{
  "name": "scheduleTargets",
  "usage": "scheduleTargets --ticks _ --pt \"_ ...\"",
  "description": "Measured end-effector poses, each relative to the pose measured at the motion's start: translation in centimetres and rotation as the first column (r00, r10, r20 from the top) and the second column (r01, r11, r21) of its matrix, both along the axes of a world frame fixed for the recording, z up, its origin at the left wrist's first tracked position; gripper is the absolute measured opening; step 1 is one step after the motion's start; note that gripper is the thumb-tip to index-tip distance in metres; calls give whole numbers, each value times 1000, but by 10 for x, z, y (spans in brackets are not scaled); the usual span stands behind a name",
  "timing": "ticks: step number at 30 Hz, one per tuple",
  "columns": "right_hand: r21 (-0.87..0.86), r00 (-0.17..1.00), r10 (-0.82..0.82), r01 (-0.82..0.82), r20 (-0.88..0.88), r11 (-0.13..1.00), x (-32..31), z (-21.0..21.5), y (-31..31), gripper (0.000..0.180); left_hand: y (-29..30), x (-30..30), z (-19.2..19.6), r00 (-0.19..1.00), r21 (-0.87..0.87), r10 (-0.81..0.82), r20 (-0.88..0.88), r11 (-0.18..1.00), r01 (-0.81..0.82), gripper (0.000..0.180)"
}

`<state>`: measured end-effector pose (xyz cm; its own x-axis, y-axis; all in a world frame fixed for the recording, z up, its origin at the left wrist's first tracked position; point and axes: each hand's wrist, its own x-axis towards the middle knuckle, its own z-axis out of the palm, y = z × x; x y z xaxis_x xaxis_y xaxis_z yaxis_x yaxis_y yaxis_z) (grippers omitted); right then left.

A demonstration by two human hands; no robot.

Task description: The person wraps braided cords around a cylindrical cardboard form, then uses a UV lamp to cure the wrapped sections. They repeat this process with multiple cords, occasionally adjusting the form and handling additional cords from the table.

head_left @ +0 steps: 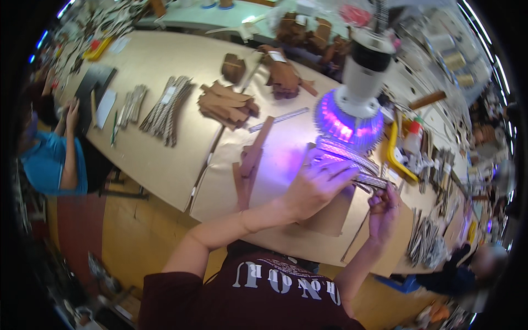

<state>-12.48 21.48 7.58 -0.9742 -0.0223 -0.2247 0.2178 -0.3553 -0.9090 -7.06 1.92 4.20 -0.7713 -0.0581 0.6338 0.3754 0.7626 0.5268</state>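
Note:
My left hand (319, 190) is closed in a pinch on a patterned strip (372, 180) under the purple glow of a lamp (349, 115). At that strip's right end, my right hand (383, 212) has its thumb and fingers closed round the tip. More patterned strips (352, 155) lie bunched just beyond my hands, partly hidden by the left one. A brown sheet (330, 217) rests on the table below my left hand. Left of it, a few brown leather-like strips (251, 159) overlap, and a single patterned strip (280, 119) lies beyond them.
On the table (176, 181) are a pile of brown strips (228, 104), a tied brown bundle (283, 74) and bundled patterned strips (168, 110). A yellow-handled tool (397, 154) is right of the lamp. One person (52, 159) sits at left, another (462, 267) at right.

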Motion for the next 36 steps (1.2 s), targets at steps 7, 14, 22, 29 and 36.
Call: scheduleTargets --ticks 7,14,22,29,36 --pt "508 957 -71 212 -282 835 -18 -28 -6 23 -8 -30 -9 998 -87 -4 -58 996 -1 26" --pt "609 884 -159 423 -439 671 5 -16 -17 27 -65 23 -30 951 208 254 178 934 -289 27" --pt "877 553 773 -147 -310 457 81 1 -83 33 -132 105 -65 672 216 387 632 744 -632 23" --pt "986 394 918 -166 52 15 90 -62 -161 44 -133 109 -97 766 360 265 586 761 -539 17" --pt "982 469 882 -181 47 43 93 -92 -173 43 -151 157 22 691 527 -240 682 816 -237 8"
